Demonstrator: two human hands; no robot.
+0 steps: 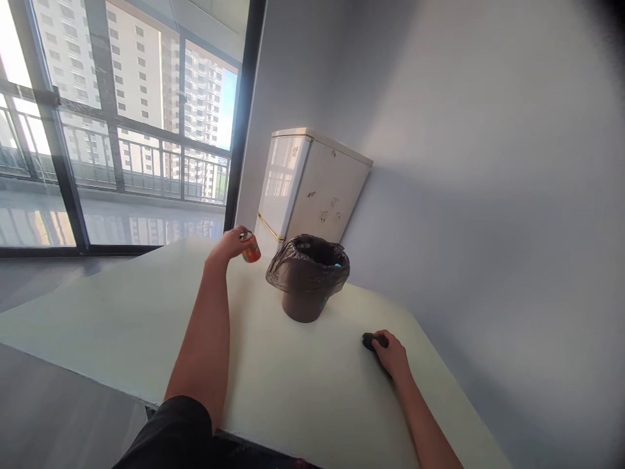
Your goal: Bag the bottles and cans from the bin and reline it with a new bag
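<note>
My left hand [234, 243] is closed around the top of an orange-red drink can [252, 251], left of the bin and tilted a little. To the right, my right hand [389, 352] grips a small black, crumpled-looking object [370, 341] at the table surface; its exact kind is unclear. Between the two hands stands a dark brown bin [303, 306], lined with a black plastic bag [303, 270] folded over its rim. Inside the bin's mouth a bit of something light blue [338, 265] shows; the rest of the inside is dark.
The pale table [288, 384] has its near edge just in front of me. Behind the bin is a white refrigerator [319, 189] with dark marks on its side. A grey wall [478, 195] runs along the right, and glass sliding doors [146, 143] are at the left.
</note>
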